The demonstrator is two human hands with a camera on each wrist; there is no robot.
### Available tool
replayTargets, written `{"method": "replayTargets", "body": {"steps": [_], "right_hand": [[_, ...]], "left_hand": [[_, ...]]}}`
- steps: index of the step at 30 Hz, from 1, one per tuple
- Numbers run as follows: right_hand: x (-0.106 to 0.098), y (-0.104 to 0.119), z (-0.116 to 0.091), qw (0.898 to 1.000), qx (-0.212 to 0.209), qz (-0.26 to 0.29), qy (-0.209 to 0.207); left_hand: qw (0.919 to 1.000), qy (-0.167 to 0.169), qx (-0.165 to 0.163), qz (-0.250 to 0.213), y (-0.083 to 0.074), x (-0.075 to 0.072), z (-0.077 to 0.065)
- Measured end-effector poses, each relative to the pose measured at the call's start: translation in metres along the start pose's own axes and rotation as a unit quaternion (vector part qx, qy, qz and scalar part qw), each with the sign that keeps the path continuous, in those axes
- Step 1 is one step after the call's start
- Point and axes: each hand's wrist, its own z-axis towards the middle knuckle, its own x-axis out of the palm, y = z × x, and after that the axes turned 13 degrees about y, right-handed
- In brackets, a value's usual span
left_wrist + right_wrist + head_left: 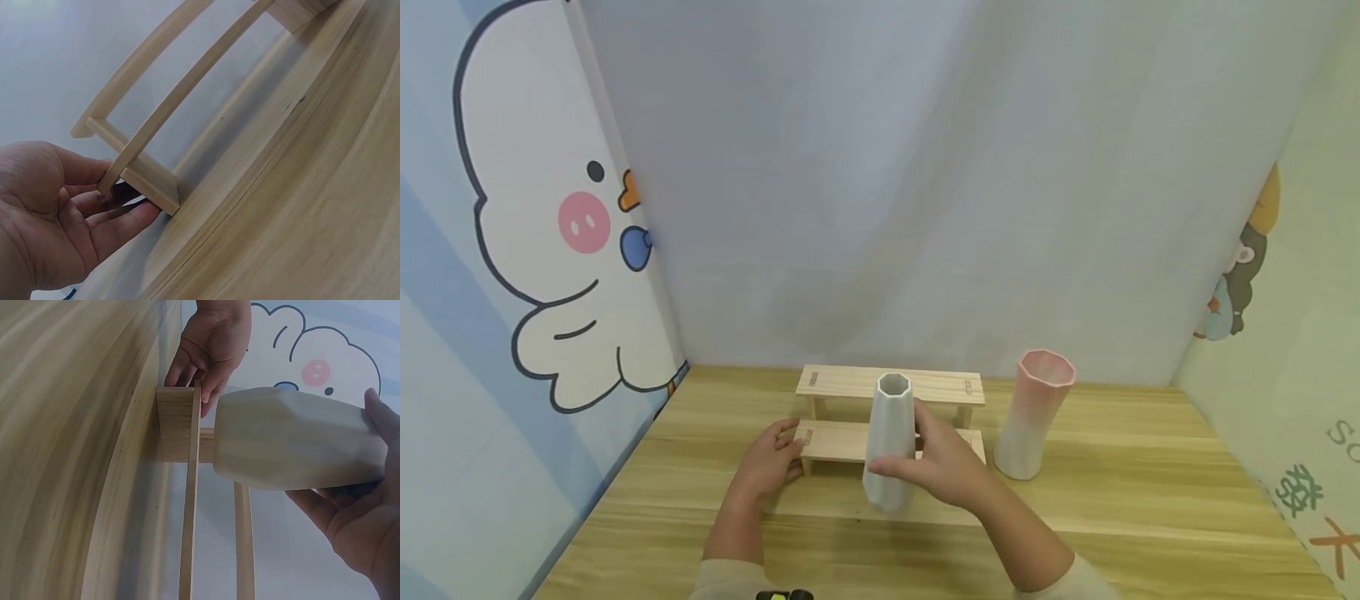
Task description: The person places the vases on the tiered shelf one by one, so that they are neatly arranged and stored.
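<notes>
My right hand point(943, 462) grips a white faceted vase point(890, 450) round its side, thumb across the front. The vase stands upright in front of the lower step of a two-step wooden display stand point(835, 442), overlapping it in the head view. In the right wrist view the base of the vase point(250, 440) is clear of the step. At the stand's left end, my left hand point(772, 458) holds the lower step. The left wrist view shows its thumb near the top board and its fingers point(134, 222) against the end support point(153, 187).
A pink-and-white vase point(1033, 417) stands upright on the wood-grain table point(1112, 500), right of the stand. A grey curtain point(925, 183) hangs behind the table. Printed panels with cartoon figures point(550, 208) flank it left and right.
</notes>
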Motion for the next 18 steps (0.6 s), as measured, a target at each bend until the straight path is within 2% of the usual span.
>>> {"method": "replayTargets", "body": {"steps": [6,18], "right_hand": [[-0.001,0.0,0.02,1.0,0.023,0.008,0.002],[0.005,-0.007,0.062,1.0,0.019,0.005,-0.008]], "left_hand": [[1.0,0.002,0.004,-0.001,-0.001,0.0,0.0],[0.9999,0.001,0.0,-0.01,0.0,-0.001,0.001]]}}
